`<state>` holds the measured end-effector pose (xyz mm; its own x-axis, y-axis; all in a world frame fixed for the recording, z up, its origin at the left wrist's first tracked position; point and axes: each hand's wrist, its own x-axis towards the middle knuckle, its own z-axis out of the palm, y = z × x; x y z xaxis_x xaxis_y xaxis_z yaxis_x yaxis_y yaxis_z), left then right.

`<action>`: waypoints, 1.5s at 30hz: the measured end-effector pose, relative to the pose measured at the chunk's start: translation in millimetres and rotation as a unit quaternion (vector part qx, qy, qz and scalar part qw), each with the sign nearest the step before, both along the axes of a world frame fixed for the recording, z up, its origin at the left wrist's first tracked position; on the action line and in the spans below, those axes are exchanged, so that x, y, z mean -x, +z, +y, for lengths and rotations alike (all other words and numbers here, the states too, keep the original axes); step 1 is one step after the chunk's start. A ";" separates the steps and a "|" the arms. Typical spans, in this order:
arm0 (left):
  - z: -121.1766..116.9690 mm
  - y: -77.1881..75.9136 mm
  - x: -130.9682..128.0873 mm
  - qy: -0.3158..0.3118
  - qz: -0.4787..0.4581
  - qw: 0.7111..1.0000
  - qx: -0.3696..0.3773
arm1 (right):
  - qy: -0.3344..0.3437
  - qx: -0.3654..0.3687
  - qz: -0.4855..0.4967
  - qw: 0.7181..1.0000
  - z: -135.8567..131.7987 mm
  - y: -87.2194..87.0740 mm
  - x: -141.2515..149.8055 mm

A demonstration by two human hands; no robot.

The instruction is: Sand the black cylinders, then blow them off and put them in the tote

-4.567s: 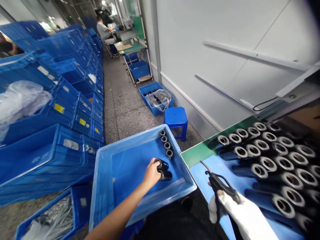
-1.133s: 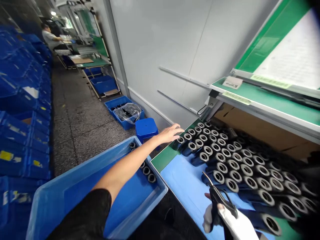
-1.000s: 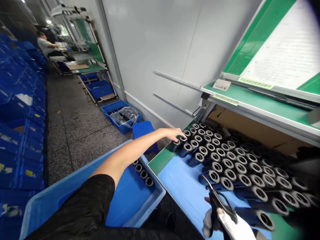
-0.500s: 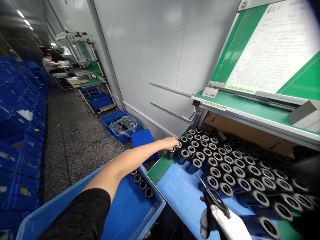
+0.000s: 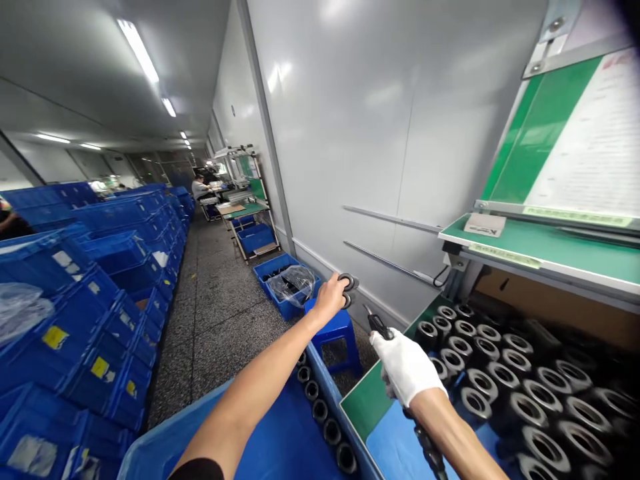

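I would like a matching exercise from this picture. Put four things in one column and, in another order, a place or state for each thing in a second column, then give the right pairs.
Things:
1. Bare left hand
2. White-gloved right hand
3. Dark rings
4. Clear plastic bag

Places or states:
A. Lying in a blue crate by the wall
B. Lined up along the inner side of a light blue tub
C. Holding a black hand tool
D. Holding up a small dark part

Pairs: 1-D, 2-C, 3-B, 4-A

Just below the gloved right fingers [image 5: 384, 347], a green-topped workbench [image 5: 367, 400] with a blue mat [image 5: 393, 453] carries packed rows of black sleeves [image 5: 505, 393] with metal-ringed ends. Below the bare left fingers [image 5: 337, 288], a light-blue crate [image 5: 336, 400] holds a line of smaller dark rings [image 5: 320, 410] along its wall.
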<state>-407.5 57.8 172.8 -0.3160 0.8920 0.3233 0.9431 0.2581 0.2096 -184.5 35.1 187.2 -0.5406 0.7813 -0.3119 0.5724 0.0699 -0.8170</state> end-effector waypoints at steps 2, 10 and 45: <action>-5.1 4.4 13.9 0.030 0.020 0.999 -0.010 | 0.019 -0.004 -0.018 1.000 1.2 3.1 9.2; -14.6 11.1 39.9 0.061 0.096 0.993 -0.012 | 0.037 0.014 0.087 0.995 -0.5 10.4 32.8; -50.2 -12.9 65.7 -0.055 0.099 0.975 -0.189 | 0.007 0.103 0.232 0.967 0.8 67.3 21.8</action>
